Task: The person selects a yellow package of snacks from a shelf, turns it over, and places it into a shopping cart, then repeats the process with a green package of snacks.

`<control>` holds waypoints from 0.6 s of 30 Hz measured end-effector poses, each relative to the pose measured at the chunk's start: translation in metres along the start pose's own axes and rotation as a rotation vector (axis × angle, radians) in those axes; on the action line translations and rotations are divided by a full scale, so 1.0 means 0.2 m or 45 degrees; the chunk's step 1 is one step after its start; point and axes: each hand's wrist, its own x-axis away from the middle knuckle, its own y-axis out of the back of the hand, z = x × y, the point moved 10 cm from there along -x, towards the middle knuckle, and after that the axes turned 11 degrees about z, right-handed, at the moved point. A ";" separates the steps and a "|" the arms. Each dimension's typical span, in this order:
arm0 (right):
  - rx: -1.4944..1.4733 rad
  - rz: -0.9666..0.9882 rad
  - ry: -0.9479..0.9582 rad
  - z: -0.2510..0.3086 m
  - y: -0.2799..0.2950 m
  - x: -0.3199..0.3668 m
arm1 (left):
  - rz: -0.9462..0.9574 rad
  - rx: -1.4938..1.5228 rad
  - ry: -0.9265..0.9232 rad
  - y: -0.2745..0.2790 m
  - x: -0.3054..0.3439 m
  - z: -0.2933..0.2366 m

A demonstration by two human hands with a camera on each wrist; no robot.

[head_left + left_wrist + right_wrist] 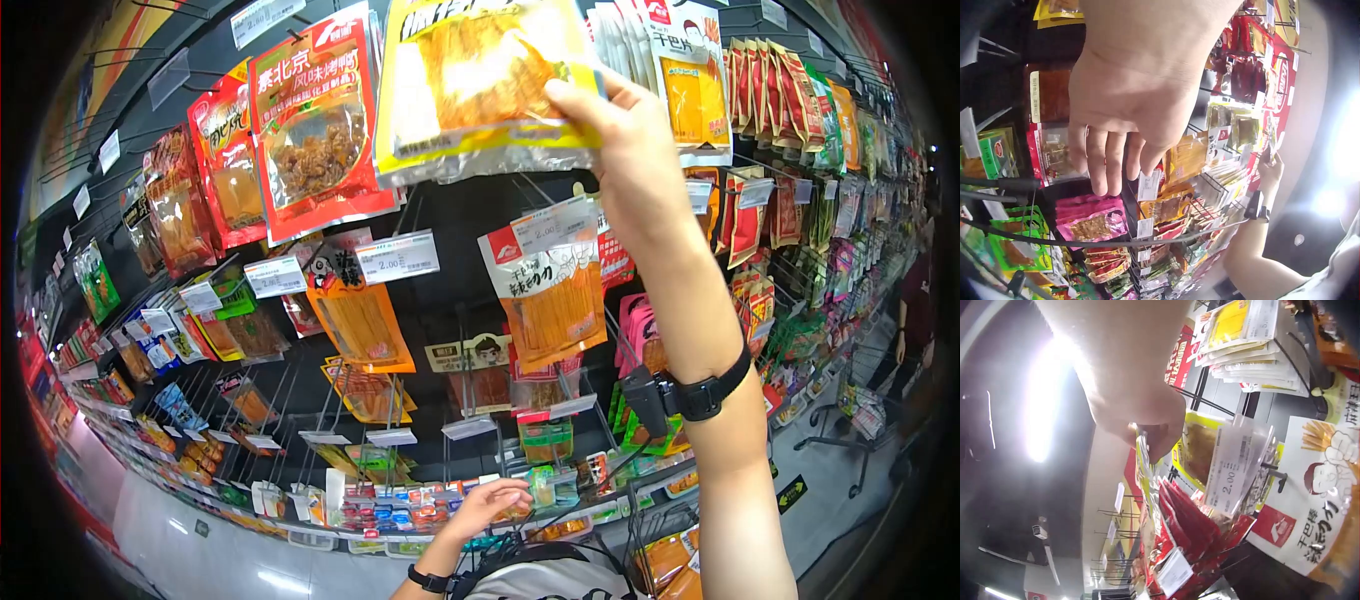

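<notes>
One yellow packet | head: front; right wrist: edge | right hand: pinching packet | left hand: loosely bent

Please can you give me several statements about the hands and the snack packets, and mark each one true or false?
1. The right hand pinches the edge of a yellow packet. True.
2. The left hand also grips a packet. False: the left hand holds nothing.
3. In the head view, a red packet is left of the yellow one. True.
4. Only the right wrist has a black strap. False: both wrists have one.
</notes>
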 end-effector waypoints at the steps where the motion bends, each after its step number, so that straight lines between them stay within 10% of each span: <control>1: 0.003 -0.005 0.016 0.01 0.01 0.01 | 0.002 0.027 0.003 -0.01 0.01 0.02; 9: 0.020 0.033 -0.170 0.01 -0.03 0.26 | -0.047 0.044 -0.012 -0.03 0.10 0.01; 18: 0.266 -0.091 -0.692 -0.22 0.15 1.41 | -0.056 0.176 -0.261 -0.11 0.24 0.02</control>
